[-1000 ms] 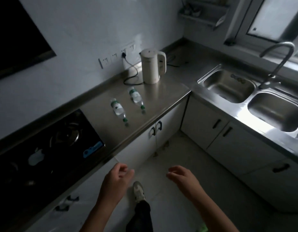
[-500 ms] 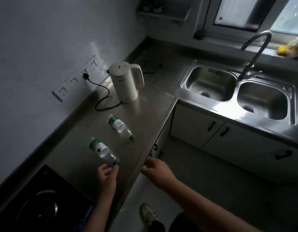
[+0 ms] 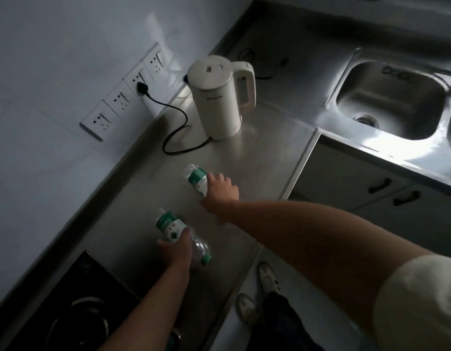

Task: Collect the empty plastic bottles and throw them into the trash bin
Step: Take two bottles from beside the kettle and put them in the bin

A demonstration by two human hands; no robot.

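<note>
Two clear plastic bottles with green labels and green caps lie on their sides on the steel counter (image 3: 265, 158). The near bottle (image 3: 168, 225) lies close to the stove, and my left hand (image 3: 177, 249) is wrapped over its middle. The far bottle (image 3: 195, 179) lies closer to the kettle, and my right hand (image 3: 220, 190) covers its cap end with fingers curled on it. No trash bin is in view.
A white electric kettle (image 3: 219, 97) stands behind the bottles, its black cord (image 3: 179, 125) running to a wall socket. A black gas stove (image 3: 75, 307) is at the lower left. A steel sink (image 3: 391, 97) sits at the right, cabinets below it.
I have stepped closer to the counter. My left hand slid from the near bottle's cap onto its body. My right hand left the counter edge and landed on the far bottle.
</note>
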